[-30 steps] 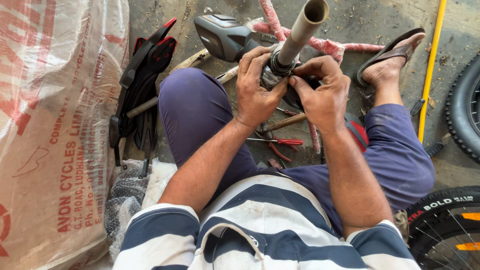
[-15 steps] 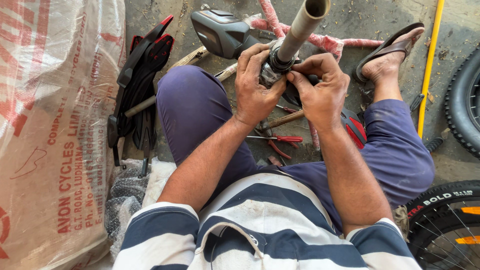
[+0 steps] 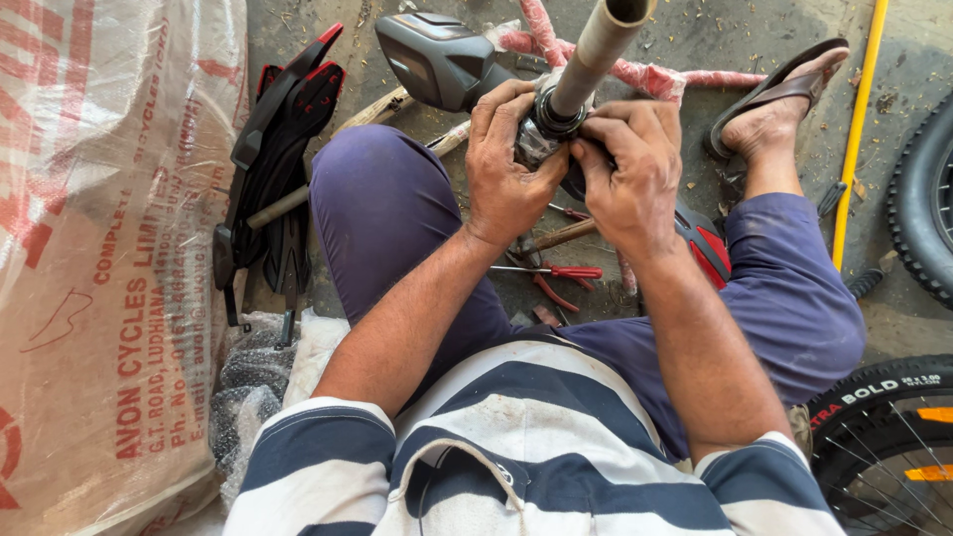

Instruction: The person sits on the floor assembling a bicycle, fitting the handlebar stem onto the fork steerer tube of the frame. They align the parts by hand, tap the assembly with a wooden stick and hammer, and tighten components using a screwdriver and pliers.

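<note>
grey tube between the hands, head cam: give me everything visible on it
The grey tube is a round, hollow pipe, matte beige-grey and metal-looking, with its open end toward the top of the frame. It slants up and right from a dark ring collar seated around its lower end. The left hand and right hand close around that collar from either side, fingertips on it. Below the collar the tube is hidden by the hands. Pink-wrapped frame tubing lies behind it on the floor.

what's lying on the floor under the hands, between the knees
Red-handled pliers, a red-handled screwdriver and a wooden-handled tool lie there. The left hand, right hand and forearms cover whatever else is beneath.
</note>
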Action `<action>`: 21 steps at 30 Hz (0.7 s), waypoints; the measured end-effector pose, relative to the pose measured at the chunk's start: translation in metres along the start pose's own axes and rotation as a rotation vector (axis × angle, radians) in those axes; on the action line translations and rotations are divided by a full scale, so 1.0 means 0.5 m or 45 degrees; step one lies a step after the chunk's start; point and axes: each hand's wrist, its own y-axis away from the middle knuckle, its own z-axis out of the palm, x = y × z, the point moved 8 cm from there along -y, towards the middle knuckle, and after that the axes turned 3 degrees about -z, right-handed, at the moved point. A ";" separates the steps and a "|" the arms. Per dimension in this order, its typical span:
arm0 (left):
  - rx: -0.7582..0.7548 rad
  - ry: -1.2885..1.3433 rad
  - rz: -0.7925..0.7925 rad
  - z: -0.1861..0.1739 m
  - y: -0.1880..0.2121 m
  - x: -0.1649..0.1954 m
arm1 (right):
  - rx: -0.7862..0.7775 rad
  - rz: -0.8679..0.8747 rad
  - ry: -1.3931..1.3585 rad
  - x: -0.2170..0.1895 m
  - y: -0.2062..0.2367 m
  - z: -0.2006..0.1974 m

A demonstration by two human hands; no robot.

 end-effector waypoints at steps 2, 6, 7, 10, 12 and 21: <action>-0.017 0.017 0.001 0.001 0.000 0.002 | 0.011 -0.052 0.085 -0.006 -0.002 0.000; -0.002 -0.015 0.007 -0.002 -0.002 0.004 | 0.011 -0.074 0.238 -0.009 0.000 0.007; 0.000 -0.002 0.003 -0.002 -0.002 0.003 | 0.016 -0.030 0.173 -0.003 0.002 0.007; 0.009 0.015 0.004 -0.002 -0.003 0.002 | 0.040 0.064 0.041 0.008 0.005 0.008; 0.016 -0.002 0.014 -0.001 -0.002 0.003 | 0.062 0.081 0.036 0.007 0.004 0.009; -0.013 0.026 -0.042 0.002 -0.004 0.001 | 0.033 0.160 -0.074 0.017 0.003 0.006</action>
